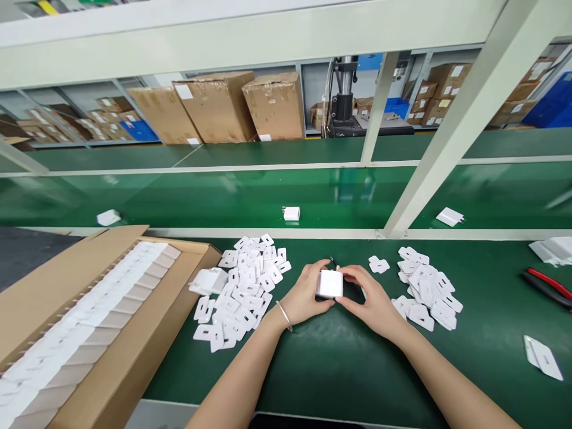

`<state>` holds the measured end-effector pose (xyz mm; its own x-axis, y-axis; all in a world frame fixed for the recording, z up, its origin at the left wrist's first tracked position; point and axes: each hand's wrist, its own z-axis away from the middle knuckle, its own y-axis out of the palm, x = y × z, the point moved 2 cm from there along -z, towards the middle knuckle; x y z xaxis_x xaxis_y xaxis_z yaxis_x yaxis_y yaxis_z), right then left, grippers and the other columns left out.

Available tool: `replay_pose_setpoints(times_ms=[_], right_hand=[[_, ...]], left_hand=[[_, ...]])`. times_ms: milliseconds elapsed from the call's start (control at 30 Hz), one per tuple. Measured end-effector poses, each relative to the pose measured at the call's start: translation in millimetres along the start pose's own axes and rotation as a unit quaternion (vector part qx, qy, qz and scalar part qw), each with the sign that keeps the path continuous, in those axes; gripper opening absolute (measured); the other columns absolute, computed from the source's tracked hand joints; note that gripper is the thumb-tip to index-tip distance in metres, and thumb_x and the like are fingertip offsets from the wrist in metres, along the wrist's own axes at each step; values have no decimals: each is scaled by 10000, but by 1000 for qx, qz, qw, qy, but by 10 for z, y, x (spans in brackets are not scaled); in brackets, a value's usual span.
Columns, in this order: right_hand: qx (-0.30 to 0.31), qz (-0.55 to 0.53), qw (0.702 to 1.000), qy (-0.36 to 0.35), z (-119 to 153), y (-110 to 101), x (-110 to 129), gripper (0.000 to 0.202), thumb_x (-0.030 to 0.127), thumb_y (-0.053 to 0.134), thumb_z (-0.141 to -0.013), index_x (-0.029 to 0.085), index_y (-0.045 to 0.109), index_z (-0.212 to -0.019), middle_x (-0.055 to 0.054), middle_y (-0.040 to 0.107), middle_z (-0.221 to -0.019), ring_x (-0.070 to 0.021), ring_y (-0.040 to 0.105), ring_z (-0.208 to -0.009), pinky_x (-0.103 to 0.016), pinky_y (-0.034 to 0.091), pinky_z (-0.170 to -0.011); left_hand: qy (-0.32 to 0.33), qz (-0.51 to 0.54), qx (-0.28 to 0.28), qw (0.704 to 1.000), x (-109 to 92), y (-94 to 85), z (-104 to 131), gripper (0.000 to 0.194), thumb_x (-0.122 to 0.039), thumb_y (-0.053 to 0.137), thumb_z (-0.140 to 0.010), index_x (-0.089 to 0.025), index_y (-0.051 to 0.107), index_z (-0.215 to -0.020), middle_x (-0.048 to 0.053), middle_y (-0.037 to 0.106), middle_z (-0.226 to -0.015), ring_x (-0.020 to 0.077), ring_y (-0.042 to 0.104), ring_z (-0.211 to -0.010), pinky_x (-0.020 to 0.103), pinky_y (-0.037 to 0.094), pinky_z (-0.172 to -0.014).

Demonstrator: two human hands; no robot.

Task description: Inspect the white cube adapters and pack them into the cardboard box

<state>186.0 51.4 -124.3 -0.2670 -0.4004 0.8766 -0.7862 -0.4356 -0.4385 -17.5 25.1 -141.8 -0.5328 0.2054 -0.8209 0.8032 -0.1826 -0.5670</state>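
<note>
A white plug-in charger (330, 283) is held between my two hands above the green bench, with dark prongs showing at its far edge. My left hand (308, 291) closes on its left side, thumb near the front edge and fingers behind. From the right, my right hand (370, 301) grips it with thumb and fingertips. Beside my left hand spreads a pile of flat white plates (250, 286) with slots. A smaller pile of the plates (429, 289) lies to the right of my right hand, and a few loose plates (379, 264) lie just beyond it.
An open cardboard box (149, 333) packed with rows of white chargers stands at left. More white chargers (209, 280) sit beside it. Several chargers, one of them a white charger (292, 213), rest on the green belt (214, 196) behind. Red-and-black pliers (547, 286) lie right. A slanted post (465, 119) rises behind.
</note>
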Motion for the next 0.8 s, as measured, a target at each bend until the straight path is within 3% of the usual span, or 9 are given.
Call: replay_pose_setpoints(times_ms=[100, 167, 233, 300, 400, 500, 633, 700, 800], right_hand=[[5, 67, 997, 26, 0, 0, -13, 406, 282, 715, -910, 314, 589, -1295, -47, 652, -1309, -265, 641, -1194, -491, 545, -1060], [-5, 103, 994, 22, -1, 1, -12, 410, 303, 725, -905, 308, 594, -1293, -53, 670, -1298, -279, 642, -1192, -499, 547, -1040], [-16, 127, 992, 8, -6, 6, -11, 403, 321, 726, -903, 300, 597, -1285, -60, 677, -1286, -287, 641, -1189, -493, 555, -1017], [-23, 138, 990, 0, -12, 14, -18, 390, 336, 725, -902, 294, 599, -1269, -66, 681, -1280, -292, 646, -1182, -484, 565, -997], [-32, 135, 990, 13, -18, 19, -50, 384, 376, 702, -918, 292, 590, -1275, -73, 674, -1307, -295, 664, -1170, -489, 573, -999], [-32, 112, 992, 43, -23, 16, -95, 414, 437, 679, -934, 299, 573, -1311, -78, 671, -1331, -301, 681, -1178, -509, 573, -1027], [-37, 79, 994, 65, -44, 24, -142, 446, 484, 684, -924, 291, 568, -1309, -91, 668, -1335, -314, 693, -1192, -534, 576, -1056], [-37, 55, 996, 61, -55, 43, -153, 448, 481, 685, -919, 282, 558, -1300, -95, 659, -1333, -311, 700, -1188, -521, 594, -1046], [-28, 30, 998, 52, -59, 89, -171, 447, 452, 681, -918, 280, 535, -1304, -96, 637, -1337, -308, 700, -1203, -495, 613, -1032]], left_hand=[[-8, 41, 64, 997, 17, -74, 46, 1049, -219, 800, -758, -230, 172, -1597, 170, 437, -1493, 330, 413, -1435, 509, 396, -1198], [-3, 39, 76, 996, 45, -125, 54, 1045, -221, 800, -754, -225, 184, -1598, 173, 421, -1510, 338, 390, -1455, 516, 384, -1207], [1, -5, 47, 999, 79, -162, 34, 865, -203, 784, -759, -213, 360, -1513, 163, 472, -1452, 357, 422, -1413, 542, 397, -1182], [-4, -63, -9, 998, 106, -179, -1, 559, -195, 761, -777, -194, 550, -1295, 148, 537, -1333, 366, 485, -1313, 558, 431, -1126], [10, -59, -50, 997, 104, -165, -45, 253, -176, 668, -848, -193, 591, -1088, 118, 575, -1191, 300, 573, -1150, 477, 504, -1022], [35, -2, -23, 999, 69, -161, -60, 460, -136, 623, -845, -201, 524, -1289, 126, 575, -1284, 240, 626, -1059, 408, 538, -967], [23, -25, 55, 998, 37, -203, -61, 942, -291, 787, -769, -219, 312, -1579, 177, 451, -1562, 373, 511, -1342, 540, 404, -1152], [4, -11, 71, 997, 28, -210, -71, 962, -461, 798, -791, -218, 325, -1593, 173, 443, -1582, 397, 473, -1390, 551, 371, -1178], [-62, 33, 7, 997, 25, -174, -107, 806, -554, 650, -912, -191, 365, -1573, 162, 572, -1413, 318, 606, -1212, 481, 465, -1101]])
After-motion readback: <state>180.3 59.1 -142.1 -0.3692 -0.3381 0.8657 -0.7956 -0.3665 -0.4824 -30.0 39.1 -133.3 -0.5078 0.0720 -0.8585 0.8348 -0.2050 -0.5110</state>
